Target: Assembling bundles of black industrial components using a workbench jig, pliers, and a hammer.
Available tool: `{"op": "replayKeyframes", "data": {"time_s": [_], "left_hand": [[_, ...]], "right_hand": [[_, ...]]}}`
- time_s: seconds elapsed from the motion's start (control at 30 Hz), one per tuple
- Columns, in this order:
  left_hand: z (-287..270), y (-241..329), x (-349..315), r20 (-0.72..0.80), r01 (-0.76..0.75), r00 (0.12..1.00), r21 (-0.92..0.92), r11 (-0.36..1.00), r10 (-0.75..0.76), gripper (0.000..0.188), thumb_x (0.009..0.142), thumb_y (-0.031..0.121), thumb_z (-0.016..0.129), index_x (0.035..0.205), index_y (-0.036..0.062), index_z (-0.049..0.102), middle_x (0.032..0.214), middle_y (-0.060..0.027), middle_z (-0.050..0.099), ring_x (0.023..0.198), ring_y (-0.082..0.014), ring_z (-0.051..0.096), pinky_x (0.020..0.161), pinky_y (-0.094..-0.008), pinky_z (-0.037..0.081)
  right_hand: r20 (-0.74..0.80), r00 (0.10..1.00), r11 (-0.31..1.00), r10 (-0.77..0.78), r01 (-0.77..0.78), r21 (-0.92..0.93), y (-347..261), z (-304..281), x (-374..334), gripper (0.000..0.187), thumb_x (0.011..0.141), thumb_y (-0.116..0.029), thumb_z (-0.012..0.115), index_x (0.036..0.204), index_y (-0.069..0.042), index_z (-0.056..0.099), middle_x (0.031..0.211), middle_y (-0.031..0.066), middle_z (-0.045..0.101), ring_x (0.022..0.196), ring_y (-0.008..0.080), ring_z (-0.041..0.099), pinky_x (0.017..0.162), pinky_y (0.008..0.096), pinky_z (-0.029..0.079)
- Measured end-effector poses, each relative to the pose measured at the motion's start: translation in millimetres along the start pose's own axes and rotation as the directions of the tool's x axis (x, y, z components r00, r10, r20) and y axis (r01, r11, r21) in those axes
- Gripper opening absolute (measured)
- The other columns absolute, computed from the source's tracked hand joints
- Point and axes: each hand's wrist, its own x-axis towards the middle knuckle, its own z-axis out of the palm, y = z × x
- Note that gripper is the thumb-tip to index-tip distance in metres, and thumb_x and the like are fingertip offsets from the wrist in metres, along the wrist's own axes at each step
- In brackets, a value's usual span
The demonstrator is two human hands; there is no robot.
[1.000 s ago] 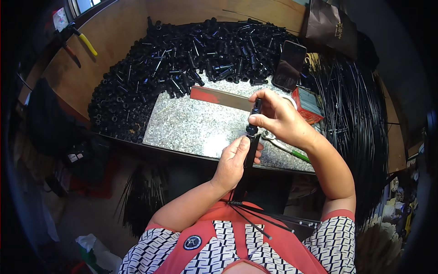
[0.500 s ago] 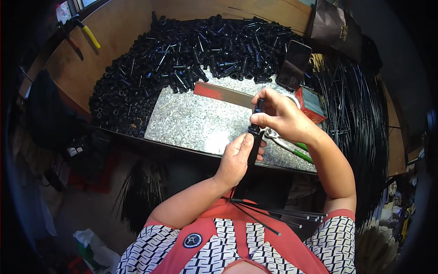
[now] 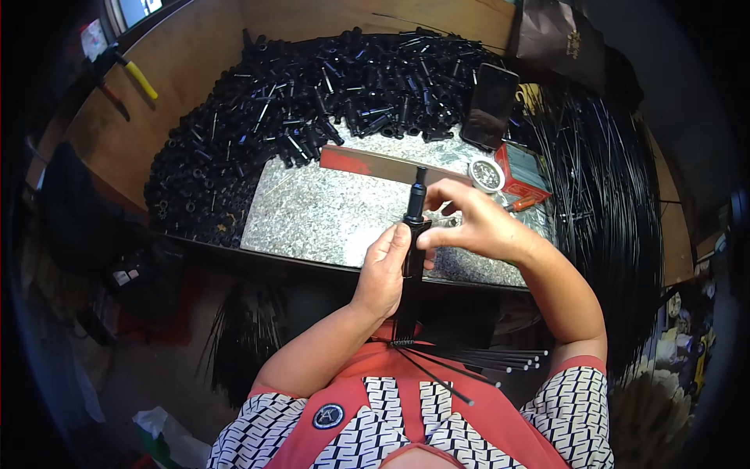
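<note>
My left hand (image 3: 383, 270) is closed round a dark upright piece that looks like a folded umbrella frame (image 3: 416, 258), its thumb along the front. A slim black cylindrical fitting (image 3: 417, 202) stands at the top of it, narrower towards its tip. Thin black rods (image 3: 484, 358) with pale round ends fan out to the right from its lower end, against my shirt. Close on the right is my right hand (image 3: 473, 223), with thumb and index finger apart; the thumb tip is beside the frame's collar. Its other fingers are partly hidden.
Black tubular fittings (image 3: 312, 86) lie heaped behind a speckled stone slab (image 3: 305, 207). On the slab are a red-and-grey bar (image 3: 363, 162) and a small round dish (image 3: 486, 175). A phone (image 3: 490, 105), a red box (image 3: 522, 173) and long black rods (image 3: 594, 187) are to the right; yellow-handled pliers (image 3: 139, 78) hang left.
My right thumb and fingers have come off the top fitting and moved down and left, spreading apart. The left hand and the frame have shifted slightly left in view.
</note>
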Motion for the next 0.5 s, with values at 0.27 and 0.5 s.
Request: {"op": "replayKeyframes", "data": {"time_s": [0.27,0.5], "left_hand": [[0,0,0,0.031,0.016,0.999,-0.006,1.000,-0.016,0.038,0.103,0.032,0.038,0.120,0.0008,0.052,0.091,-0.0046,0.060,0.077,-0.0111,0.059,0.071,-0.0248,0.051],[-4,0,-1,0.115,0.019,0.993,0.014,1.000,-0.020,0.038,0.103,0.033,0.036,0.120,0.0019,0.051,0.094,-0.0048,0.059,0.080,-0.0108,0.059,0.071,-0.0253,0.051]], "right_hand": [[0.098,0.995,0.993,0.001,-0.012,0.115,-6,2,1,0.025,0.077,-0.014,0.075,0.093,-0.002,0.060,0.089,0.0078,0.063,0.085,0.0172,0.059,0.082,0.0338,0.046],[0.150,0.988,0.982,-0.018,-0.011,0.186,4,-1,8,0.023,0.076,-0.010,0.076,0.086,0.000,0.059,0.075,0.0034,0.062,0.070,0.0117,0.062,0.062,0.0296,0.049]]}}
